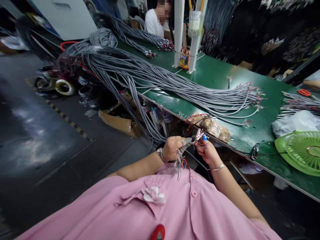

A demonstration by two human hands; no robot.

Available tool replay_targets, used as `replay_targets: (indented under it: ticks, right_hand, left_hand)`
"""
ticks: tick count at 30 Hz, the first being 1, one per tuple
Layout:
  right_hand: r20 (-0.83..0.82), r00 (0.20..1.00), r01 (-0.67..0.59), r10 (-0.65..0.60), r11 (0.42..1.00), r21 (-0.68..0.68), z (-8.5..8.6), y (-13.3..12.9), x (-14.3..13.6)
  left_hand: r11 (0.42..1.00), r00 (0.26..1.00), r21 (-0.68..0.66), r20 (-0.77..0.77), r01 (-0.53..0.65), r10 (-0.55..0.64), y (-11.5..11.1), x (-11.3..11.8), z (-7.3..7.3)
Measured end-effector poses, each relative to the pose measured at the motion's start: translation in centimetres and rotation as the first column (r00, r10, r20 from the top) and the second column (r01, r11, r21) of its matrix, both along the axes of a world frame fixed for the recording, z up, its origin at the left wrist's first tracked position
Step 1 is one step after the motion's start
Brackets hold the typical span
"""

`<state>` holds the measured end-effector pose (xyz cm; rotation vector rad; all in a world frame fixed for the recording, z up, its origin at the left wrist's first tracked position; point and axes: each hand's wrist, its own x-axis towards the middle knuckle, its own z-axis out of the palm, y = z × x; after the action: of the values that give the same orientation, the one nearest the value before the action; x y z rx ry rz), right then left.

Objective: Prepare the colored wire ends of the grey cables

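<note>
Close in front of my body, my left hand [173, 148] is closed round grey cables, with grey coverings on some of its fingers. Thin coloured wires [183, 163] hang out below it, red, orange and green among them. My right hand [208, 153] pinches fine coloured wires [201, 145] at a cable end between the hands. A blue cover [204, 137] sits on one of its fingertips. A small pale pink piece [199, 134] sticks up beside that finger; its kind is too small to make out.
A long bundle of grey cables [170, 78] lies over the green table [270, 150]. Near the edge is a taped brown lump [212, 128]. A green fan [300, 150] stands at the right, below a plastic bag [297, 122]. Another person [153, 21] is behind the white posts [178, 33].
</note>
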<state>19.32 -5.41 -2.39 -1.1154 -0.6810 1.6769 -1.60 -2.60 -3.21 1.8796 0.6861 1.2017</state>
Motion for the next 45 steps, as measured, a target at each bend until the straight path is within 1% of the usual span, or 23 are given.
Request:
replay_targets:
  ticks: [2,3,6,9,12,15,19,22,25,27,30,33,35,38,42,45]
  right_hand:
    - [-0.018,1.000,0.020,-0.019,0.999,0.037,0.2,0.6,-0.3]
    - [-0.021,0.999,0.042,-0.041,0.997,0.064,0.2,0.7,-0.3]
    - [0.013,0.989,0.142,-0.145,0.979,0.143,0.0,1.1,-0.5]
    - [0.028,0.974,0.215,-0.223,0.961,0.173,-0.5,1.4,-0.6]
    - [-0.062,0.981,0.192,-0.185,0.974,0.121,-0.6,2.0,-0.7]
    - [-0.164,0.973,0.171,-0.163,0.984,0.040,-0.4,2.5,-0.9]
    - [-0.208,0.953,0.224,-0.222,0.974,-0.011,-0.1,2.8,-1.4]
    - [-0.234,0.937,0.260,-0.260,0.965,-0.032,0.2,2.9,-1.7]
    - [-0.249,0.924,0.286,-0.289,0.957,-0.049,0.6,2.8,-2.0]
    - [-0.258,0.920,0.293,-0.296,0.955,-0.052,0.9,2.7,-2.1]
    - [-0.240,0.929,0.283,-0.283,0.959,-0.035,1.3,2.6,-2.3]
    - [-0.200,0.939,0.285,-0.280,0.958,-0.004,1.4,2.4,-2.3]
    - [-0.193,0.940,0.288,-0.281,0.957,0.009,1.3,2.3,-2.4]
    - [-0.220,0.942,0.266,-0.255,0.964,0.023,1.1,2.2,-2.4]
    - [-0.242,0.935,0.259,-0.261,0.965,-0.040,0.5,1.8,-2.3]
    - [-0.255,0.934,0.237,-0.250,0.968,-0.081,-0.1,1.4,-2.0]
  left_hand:
    - [0.982,0.995,0.179,-0.066,-0.065,0.078,0.7,0.3,0.1]
    - [0.966,0.990,0.243,-0.089,-0.089,0.113,1.0,0.5,0.3]
    - [0.928,0.982,0.356,-0.110,-0.108,0.156,1.7,1.0,0.5]
    - [0.903,0.974,0.419,-0.147,-0.098,0.174,2.0,1.5,0.1]
    - [0.900,0.963,0.423,-0.183,-0.105,0.198,2.1,1.8,-0.6]
    - [0.909,0.969,0.405,-0.173,-0.095,0.178,2.1,1.7,-1.1]
    - [0.912,0.963,0.403,-0.207,-0.076,0.171,1.9,1.5,-1.5]
    - [0.900,0.961,0.430,-0.215,-0.066,0.174,1.6,1.3,-1.7]
    - [0.894,0.967,0.445,-0.205,-0.048,0.154,1.3,1.3,-1.9]
    - [0.901,0.968,0.433,-0.211,-0.033,0.136,1.2,1.4,-2.0]
    - [0.914,0.957,0.405,-0.251,-0.033,0.146,1.0,1.6,-2.0]
    - [0.909,0.935,0.414,-0.306,-0.041,0.181,0.8,1.8,-1.8]
    - [0.905,0.927,0.422,-0.319,-0.047,0.197,0.8,1.9,-1.6]
    - [0.912,0.933,0.408,-0.311,-0.042,0.182,0.7,1.9,-1.4]
    - [0.911,0.945,0.410,-0.276,-0.048,0.174,0.5,1.4,-1.3]
    - [0.909,0.950,0.414,-0.266,-0.042,0.165,0.0,0.5,-1.2]
